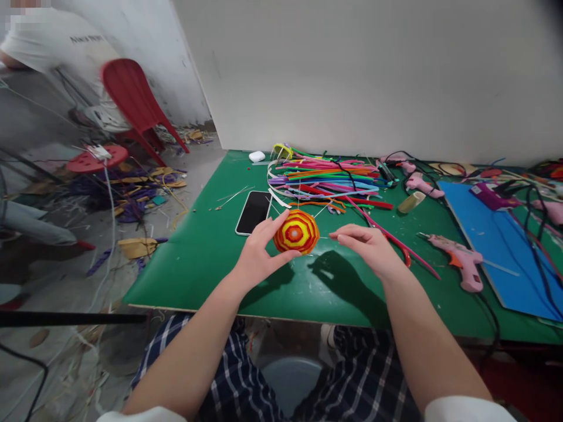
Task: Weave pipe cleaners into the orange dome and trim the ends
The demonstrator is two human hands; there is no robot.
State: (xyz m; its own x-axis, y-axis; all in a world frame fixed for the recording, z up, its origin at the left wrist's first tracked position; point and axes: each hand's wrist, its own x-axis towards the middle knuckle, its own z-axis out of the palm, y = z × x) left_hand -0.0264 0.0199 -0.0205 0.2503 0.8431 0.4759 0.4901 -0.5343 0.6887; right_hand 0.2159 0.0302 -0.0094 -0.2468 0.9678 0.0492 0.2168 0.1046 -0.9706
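Note:
My left hand [260,253] pinches a round woven disc [296,232] of red, orange and yellow rings, held up above the green table [197,258]. Thin wire spokes stick out of the disc. My right hand [370,246] hovers just right of the disc, fingers curled towards a wire spoke; I cannot make out if it grips the wire. A black phone [254,212] lies flat behind my left hand.
A heap of coloured strips [325,176] lies at the back of the table. A pink glue gun [457,258] rests beside a blue sheet [505,246]. More glue guns and black cables sit far right. A red chair [132,99] and a person in white are at left.

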